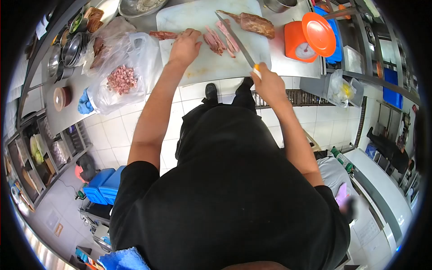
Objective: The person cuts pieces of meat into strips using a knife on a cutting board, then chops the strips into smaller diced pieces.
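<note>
Hands were at work on either side of some cut meat: the right hand [269, 85] was wrapped around the handle of a long knife [240, 45], and the left hand [186, 46] lay on the cutting board [225, 65], though whether it gripped anything could not be told. Between them were short strips of meat [214, 41], close to the left thumb, and a pink strip [224, 30], nearer the right hand and alongside the blade. On the outer side of the left hand, a dark red strip [163, 35] reached up to the hand or just beside it. Ahead of the right hand, past the blade, sat a big brown piece of meat [257, 25], its thin end near the knife tip.

Most at risk, it seemed, were the left fingers: straying toward the blade without being tucked in, they could have been nicked. Slippery meat might have brought that on, since a strip nobody pinned down could skid sideways. The tip could also have bumped the big piece and turned off line. Beside the left forearm, a careless elbow might have dragged the plastic bag [146, 54] and spilled its diced meat [121, 80].
</note>
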Motion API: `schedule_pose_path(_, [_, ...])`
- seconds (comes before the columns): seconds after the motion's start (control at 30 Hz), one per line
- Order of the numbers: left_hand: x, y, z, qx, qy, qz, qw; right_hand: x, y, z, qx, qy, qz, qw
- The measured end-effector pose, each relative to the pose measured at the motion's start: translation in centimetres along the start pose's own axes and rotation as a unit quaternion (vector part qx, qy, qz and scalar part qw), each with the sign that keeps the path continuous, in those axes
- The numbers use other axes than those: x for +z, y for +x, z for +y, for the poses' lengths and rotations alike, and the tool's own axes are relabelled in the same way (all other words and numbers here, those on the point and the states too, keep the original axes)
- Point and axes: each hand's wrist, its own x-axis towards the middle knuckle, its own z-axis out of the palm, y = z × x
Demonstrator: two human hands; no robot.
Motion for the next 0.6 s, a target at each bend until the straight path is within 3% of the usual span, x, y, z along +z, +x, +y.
schedule_pose_path(0.17, [-0.4, 1.7, 1.5, 0.052, -0.006, 0.006, 0.999, -0.2, -4.0, 3.9, 0.015, 0.008, 0.026, 1.0])
schedule_pose_path(0.27, [0.3, 4.3, 3.4, 0.116, -0.004, 0.061, 0.991, -0.2, -5.1, 5.1, 0.022, 0.01, 0.019, 1.0])
schedule_pose_path(0.37, [1.8, 7.7, 3.2, 0.131, 0.031, 0.013, 0.991, 0.2, -5.9, 5.4, 0.033, 0.009, 0.007, 0.999])
schedule_pose_path(0.47, [1.6, 10.3, 3.2, 0.138, 0.016, -0.136, 0.981, 0.8, -6.3, 5.8, 0.039, 0.016, 0.008, 0.999])
schedule_pose_path(0.6, [0.5, 11.2, 4.5, 0.137, 0.069, -0.204, 0.967, 1.1, -7.0, 6.0, 0.043, 0.028, 0.014, 0.999])
